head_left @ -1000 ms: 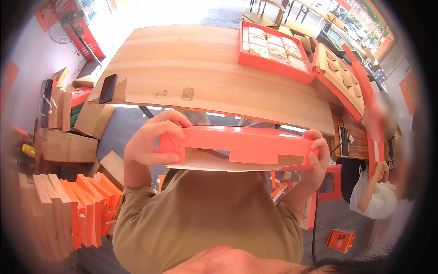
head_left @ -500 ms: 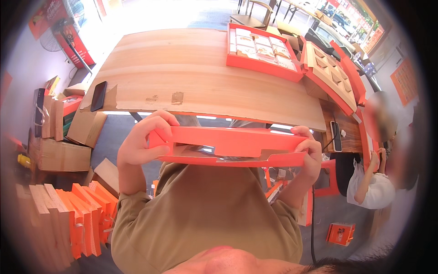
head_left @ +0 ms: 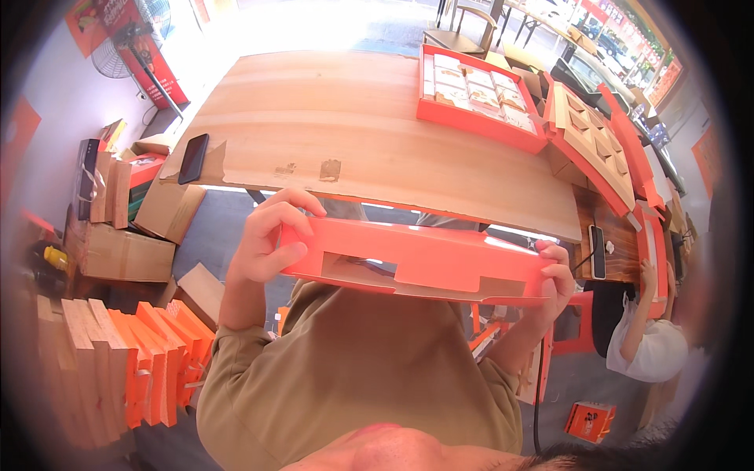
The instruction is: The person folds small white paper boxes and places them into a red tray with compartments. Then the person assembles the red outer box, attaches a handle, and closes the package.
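Bright sun is shining in at the far edge of a long wooden table (head_left: 330, 118). Brown cardboard boxes (head_left: 126, 243) are sitting on the grey floor (head_left: 228, 228) by the table's left edge. A chair (head_left: 463, 20) is standing beyond its far edge.

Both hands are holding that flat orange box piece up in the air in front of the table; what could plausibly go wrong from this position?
The orange cardboard piece is held only at its ends by the left hand and right hand, so its long middle may sag or crease. The cut-out flap along its lower edge could tear if it is bent. If the grip slips, it would likely drop short of the wooden table.
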### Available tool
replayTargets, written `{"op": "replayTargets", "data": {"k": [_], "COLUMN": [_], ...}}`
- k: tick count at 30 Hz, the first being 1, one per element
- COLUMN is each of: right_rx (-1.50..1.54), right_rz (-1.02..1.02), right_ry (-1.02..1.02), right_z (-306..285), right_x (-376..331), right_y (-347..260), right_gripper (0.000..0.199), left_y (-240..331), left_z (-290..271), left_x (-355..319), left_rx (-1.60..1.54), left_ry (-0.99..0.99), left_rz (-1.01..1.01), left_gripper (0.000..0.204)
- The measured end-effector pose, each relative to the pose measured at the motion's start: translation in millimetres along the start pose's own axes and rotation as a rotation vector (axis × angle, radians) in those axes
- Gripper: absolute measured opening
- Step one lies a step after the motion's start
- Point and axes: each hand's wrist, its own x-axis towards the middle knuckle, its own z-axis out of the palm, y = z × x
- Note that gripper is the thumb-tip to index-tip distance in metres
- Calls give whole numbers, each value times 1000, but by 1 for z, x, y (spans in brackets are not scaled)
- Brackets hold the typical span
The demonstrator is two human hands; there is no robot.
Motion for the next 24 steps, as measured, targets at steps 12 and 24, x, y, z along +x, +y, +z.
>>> {"op": "replayTargets", "data": {"k": [12,24], "right_rx": [-686,-895], "right_rz": [-640,-595], "right_ry": [192,53], "right_z": [31,36], "right_x": [3,13], "right_y": [9,-1], "right_gripper": [38,91], "left_y": [-19,7], "left_z": [11,18], "left_x": [-17,-8], "left_rx": [198,793], "left_ry": [299,71], "left_rz": [619,494], "left_gripper": [48,42]}}
